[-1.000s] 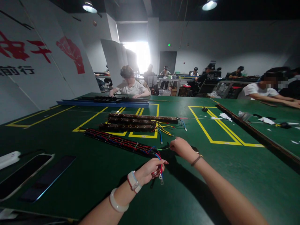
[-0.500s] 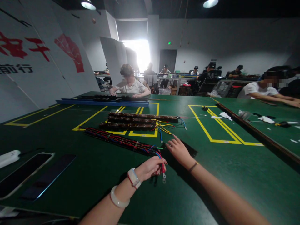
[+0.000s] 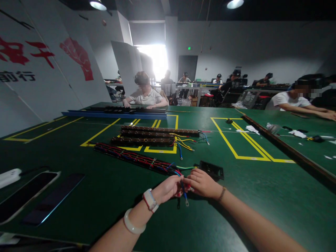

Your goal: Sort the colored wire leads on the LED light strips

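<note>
My left hand, with a watch and a pale bangle at the wrist, is closed around red and blue wires. These wires come out of the near end of a long dark strip covered in red and blue wiring. A blue wire with a ring terminal hangs below the fingers. Pressed against the left fingertips, my right hand pinches the same wires; its fingertips are partly hidden. A green wire runs from the strip toward a black plastic housing just behind my right hand.
Beyond lie more wired strips with yellow and blue leads. A blue channel is farther back, before a seated person. Phones lie at left. A long brown bar crosses the right side.
My right hand has moved down and toward me, from beside the yellow leads to the wires at my left hand. The black housing it covered now shows. The wire ends have shifted slightly.
</note>
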Action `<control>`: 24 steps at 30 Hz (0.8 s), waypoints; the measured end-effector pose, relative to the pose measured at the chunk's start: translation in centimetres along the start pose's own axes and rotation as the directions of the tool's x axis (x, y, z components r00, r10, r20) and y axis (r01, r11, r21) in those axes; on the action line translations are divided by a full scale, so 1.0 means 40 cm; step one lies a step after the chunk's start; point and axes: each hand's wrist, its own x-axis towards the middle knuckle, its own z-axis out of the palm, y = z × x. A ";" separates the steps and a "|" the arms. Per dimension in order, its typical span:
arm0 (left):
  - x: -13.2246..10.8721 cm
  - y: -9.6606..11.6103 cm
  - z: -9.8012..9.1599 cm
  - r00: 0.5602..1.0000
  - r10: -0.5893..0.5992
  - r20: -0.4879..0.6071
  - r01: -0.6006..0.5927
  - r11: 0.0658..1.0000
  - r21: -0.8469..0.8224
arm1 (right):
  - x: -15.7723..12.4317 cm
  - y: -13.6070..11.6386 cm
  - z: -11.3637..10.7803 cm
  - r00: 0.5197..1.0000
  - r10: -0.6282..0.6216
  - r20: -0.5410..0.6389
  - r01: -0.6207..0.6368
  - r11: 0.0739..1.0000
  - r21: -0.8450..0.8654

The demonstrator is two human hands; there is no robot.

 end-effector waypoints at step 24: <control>-0.002 -0.014 -0.009 0.996 -0.010 -0.092 0.007 1.000 -0.025 | 0.356 0.009 0.004 0.686 0.576 0.445 -0.584 0.800 -0.137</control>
